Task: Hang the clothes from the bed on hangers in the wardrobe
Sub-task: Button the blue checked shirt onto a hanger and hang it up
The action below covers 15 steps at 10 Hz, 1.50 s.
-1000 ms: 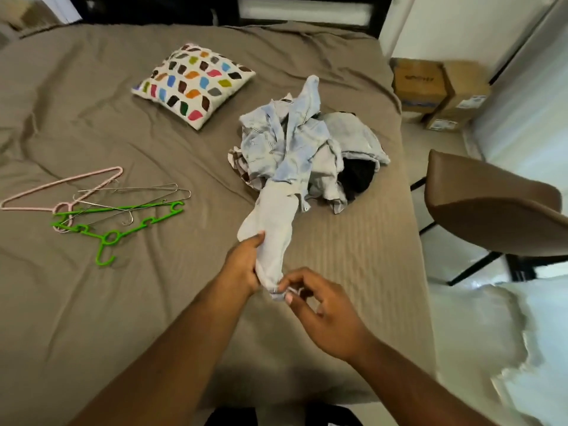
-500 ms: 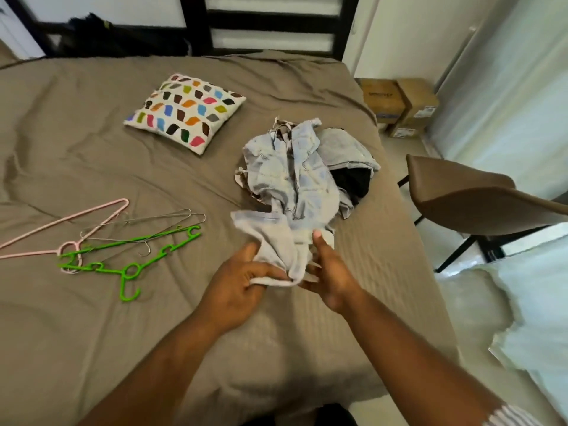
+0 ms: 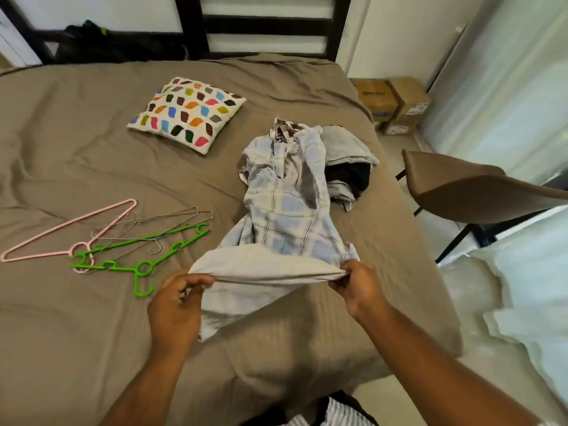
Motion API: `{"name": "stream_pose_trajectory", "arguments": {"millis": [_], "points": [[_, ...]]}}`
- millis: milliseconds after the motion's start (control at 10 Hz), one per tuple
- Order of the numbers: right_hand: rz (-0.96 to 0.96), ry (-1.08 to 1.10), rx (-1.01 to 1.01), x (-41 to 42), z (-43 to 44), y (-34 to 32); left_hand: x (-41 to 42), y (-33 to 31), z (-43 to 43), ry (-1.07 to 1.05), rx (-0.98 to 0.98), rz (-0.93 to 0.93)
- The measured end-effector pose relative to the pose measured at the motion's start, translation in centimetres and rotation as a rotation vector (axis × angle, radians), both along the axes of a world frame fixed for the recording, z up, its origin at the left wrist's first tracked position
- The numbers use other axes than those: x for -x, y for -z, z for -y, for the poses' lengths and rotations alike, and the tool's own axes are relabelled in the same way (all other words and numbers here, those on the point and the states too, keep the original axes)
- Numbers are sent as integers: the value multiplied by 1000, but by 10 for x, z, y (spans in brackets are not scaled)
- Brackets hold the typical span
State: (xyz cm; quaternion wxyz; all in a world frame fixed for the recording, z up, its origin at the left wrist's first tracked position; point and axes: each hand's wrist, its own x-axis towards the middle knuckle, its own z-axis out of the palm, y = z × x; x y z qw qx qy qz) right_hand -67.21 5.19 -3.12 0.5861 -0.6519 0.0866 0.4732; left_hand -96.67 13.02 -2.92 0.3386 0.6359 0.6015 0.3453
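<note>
Brown bed (image 3: 92, 155): plaid shirt (image 3: 285, 216) trails from clothes pile (image 3: 347, 149), hem edge pinched by left hand (image 3: 175, 305) and right hand (image 3: 359, 287), fingers curled on cloth. Judged soft, light, limp; take hold at shoulders. Hangers (image 3: 138, 250) lie nearby, untouched.

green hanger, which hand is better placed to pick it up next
Probably the left hand: the green hanger lies on the bed just beside it, while the right hand is on the far side of the checked shirt. Both pinch the shirt's edge.
</note>
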Motion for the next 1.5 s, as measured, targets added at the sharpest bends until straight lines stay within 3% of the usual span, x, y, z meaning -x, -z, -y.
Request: {"name": "stream_pose_trajectory", "arguments": {"millis": [100, 200, 300, 400, 500, 600, 700, 800, 900, 1000, 1100, 1200, 1300, 1400, 1500], "points": [[34, -113, 113, 1, 25, 8, -6, 0, 0, -93, -18, 74], [178, -407, 209, -1, 43, 17, -25, -10, -6, -38, 81, 356], [888, -1003, 217, 0, 50, 12, -57, -37, -3, 208, 181, 396], [1083, -1100, -221, 14, 35, -16, -97, -71, 25, 509, 262, 387], [1020, -873, -434, 15, 16, -41, -125, -93, 51, 602, 197, 527], [957, -785, -406, -4, 7, -71, -134, -98, 47, 437, 225, 719], [791, -862, -401, -18, 9, -94, -132, -76, 31, 397, 155, 564], [660, -998, -406, -24, 22, -117, -141, -58, 22, 515, -18, 192], [332, -1121, -450, -29, 32, -147, -166, -57, 18, 513, 31, 129], [-142, -963, -723, -47, 30, -152, -177, -40, 5, 491, -179, -1], [-4, -512, -539, -86, 43, -132, -179, -13, -17, 505, -373, -55], [208, -400, -590, -109, 40, -154, -191, -26, -37, 448, -308, -12], [330, -325, -492, -125, 21, -165, -189, -60, -51, 257, -146, 136], [565, -401, -245, -144, 19, -137, -184, -104, -56, 258, 86, 345], [626, -866, -88, -105, 18, -115, -190, -133, -41, 390, 252, 499]]}}
